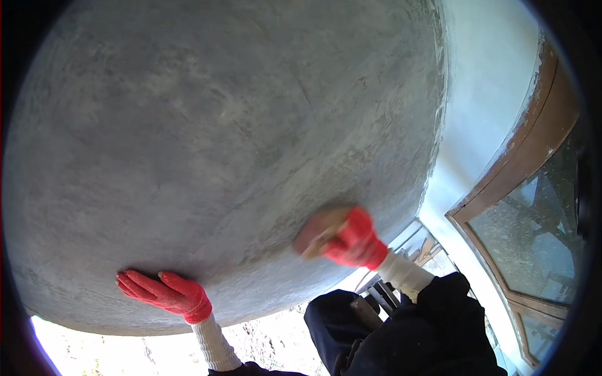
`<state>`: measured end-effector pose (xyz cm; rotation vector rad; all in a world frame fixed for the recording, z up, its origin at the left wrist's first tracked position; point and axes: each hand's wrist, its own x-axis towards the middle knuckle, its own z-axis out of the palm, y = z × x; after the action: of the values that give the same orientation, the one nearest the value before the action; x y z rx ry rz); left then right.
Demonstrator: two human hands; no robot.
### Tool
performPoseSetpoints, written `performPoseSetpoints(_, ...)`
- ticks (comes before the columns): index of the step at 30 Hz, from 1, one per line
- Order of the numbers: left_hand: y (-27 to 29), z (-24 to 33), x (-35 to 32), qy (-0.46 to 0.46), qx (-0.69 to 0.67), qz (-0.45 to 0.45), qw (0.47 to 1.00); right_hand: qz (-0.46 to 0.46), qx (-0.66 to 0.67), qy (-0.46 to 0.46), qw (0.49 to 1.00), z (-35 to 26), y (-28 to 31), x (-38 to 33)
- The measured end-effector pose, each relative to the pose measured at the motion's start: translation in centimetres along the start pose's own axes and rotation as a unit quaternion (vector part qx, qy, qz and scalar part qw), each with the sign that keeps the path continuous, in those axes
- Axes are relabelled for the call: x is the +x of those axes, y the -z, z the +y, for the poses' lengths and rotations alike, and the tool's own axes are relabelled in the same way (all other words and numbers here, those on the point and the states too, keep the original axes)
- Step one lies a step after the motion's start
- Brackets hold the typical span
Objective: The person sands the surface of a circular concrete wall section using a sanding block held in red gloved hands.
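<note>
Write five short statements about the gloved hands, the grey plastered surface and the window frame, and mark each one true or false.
1. Both hands wear red gloves. True: the left hand and the right hand are both in red gloves with white cuffs.
2. The left hand grips a tool. False: it lies flat and open on the grey plastered surface.
3. The right hand holds a brownish pad-like tool against the grey surface. True, though the tool is blurred.
4. The window frame is on the left side of the view. False: the brown frame is at the right.
5. The sleeves are white. False: the sleeve is dark.
</note>
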<state>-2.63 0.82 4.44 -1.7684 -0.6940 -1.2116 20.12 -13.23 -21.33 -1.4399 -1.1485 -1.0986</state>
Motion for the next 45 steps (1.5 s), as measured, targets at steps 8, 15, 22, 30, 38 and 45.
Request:
performPoseSetpoints(8, 0.4, 1.3, -0.1, 0.071, -0.024, -0.007, 0.997, 0.087, 0.039, -0.49, 0.867, 10.3, 3.9, 5.9)
performPoseSetpoints(15, -0.1, 2.2, -1.8, 0.055, -0.022, -0.019, 0.998, -0.065, 0.147, 0.015, 0.987, 0.5, 2.3, 3.3)
performPoseSetpoints(22, 0.2, 1.7, -1.6, 0.051, -0.041, -0.015, 0.998, 0.165, 0.145, -0.558, 0.8, 11.6, 4.6, 9.7)
performPoseSetpoints(30, 3.4, 9.1, -10.2, -0.01, -0.23, -0.112, 0.967, -0.052, 0.158, -0.098, 0.981, -3.7, 2.1, 9.0)
performPoseSetpoints(38, 4.4, 15.1, -17.9, 0.269, -0.354, -0.164, 0.881, -0.178, 0.157, -0.004, 0.971, -11.3, 0.5, 9.0)
performPoseSetpoints(45, 1.8, 18.4, -15.6, 0.402, -0.146, -0.147, 0.892, -0.261, 0.216, 0.083, 0.937, -11.6, 1.9, 12.0)
